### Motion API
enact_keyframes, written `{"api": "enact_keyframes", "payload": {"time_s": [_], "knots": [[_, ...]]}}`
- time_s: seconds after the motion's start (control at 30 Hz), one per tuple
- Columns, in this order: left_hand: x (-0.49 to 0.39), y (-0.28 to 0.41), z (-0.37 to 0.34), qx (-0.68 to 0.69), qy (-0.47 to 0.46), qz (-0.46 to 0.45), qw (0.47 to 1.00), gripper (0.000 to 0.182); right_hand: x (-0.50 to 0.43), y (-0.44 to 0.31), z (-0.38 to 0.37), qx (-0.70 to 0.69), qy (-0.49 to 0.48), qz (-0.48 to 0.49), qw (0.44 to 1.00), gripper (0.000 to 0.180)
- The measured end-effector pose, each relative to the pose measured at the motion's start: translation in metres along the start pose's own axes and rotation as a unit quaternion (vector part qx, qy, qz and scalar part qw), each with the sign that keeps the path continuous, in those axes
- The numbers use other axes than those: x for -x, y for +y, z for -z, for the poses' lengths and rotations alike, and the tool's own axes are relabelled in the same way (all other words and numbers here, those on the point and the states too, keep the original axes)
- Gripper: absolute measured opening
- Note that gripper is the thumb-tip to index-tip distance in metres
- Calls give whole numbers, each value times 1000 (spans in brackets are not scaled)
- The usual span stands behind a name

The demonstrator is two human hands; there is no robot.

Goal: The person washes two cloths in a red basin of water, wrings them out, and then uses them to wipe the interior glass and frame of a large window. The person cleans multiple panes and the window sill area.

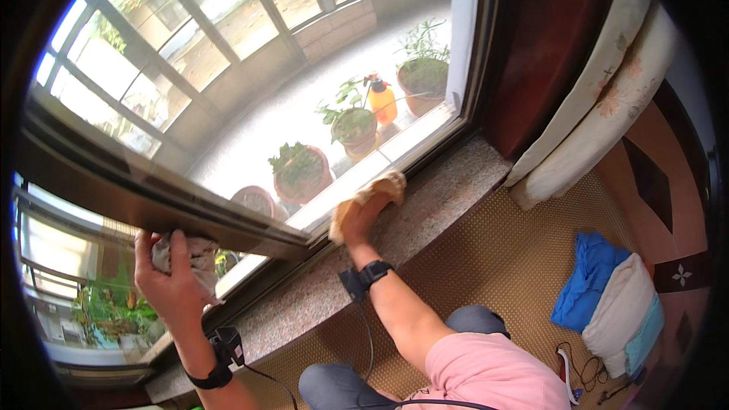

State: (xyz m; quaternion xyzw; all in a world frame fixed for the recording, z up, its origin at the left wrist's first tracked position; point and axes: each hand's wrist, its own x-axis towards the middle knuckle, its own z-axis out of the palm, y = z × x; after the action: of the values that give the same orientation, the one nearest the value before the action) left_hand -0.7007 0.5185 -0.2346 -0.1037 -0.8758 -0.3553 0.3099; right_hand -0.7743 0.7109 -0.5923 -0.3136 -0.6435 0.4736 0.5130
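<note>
My right hand (364,213) presses a tan cloth (392,183) against the lower edge of the window, where the glass meets the dark frame above the stone sill (444,185). At the left, my left hand (171,273) has a crumpled greyish cloth (199,259) between its fingers and palm, and its fingertips touch the dark window frame's upright (142,205). Both wrists wear black straps with small devices and cables.
Behind the glass stand several potted plants (302,173) and an orange spray bottle (381,102). A floral curtain (615,97) hangs at the right. Folded blue (589,273) and white cloths (621,307) lie on the woven mat (484,262), beside a thin cord (586,370).
</note>
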Motion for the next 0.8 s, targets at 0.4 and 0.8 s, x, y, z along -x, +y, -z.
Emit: {"api": "enact_keyframes", "payload": {"time_s": [0.4,0.8], "knots": [[-10,1,3,-69,-6,-9,998,41,-247,77,46,41,184,63,980,50],[-10,4,1,-87,-12,-11,996,46,-218,-237,26,-12,-74,374,924,75]]}}
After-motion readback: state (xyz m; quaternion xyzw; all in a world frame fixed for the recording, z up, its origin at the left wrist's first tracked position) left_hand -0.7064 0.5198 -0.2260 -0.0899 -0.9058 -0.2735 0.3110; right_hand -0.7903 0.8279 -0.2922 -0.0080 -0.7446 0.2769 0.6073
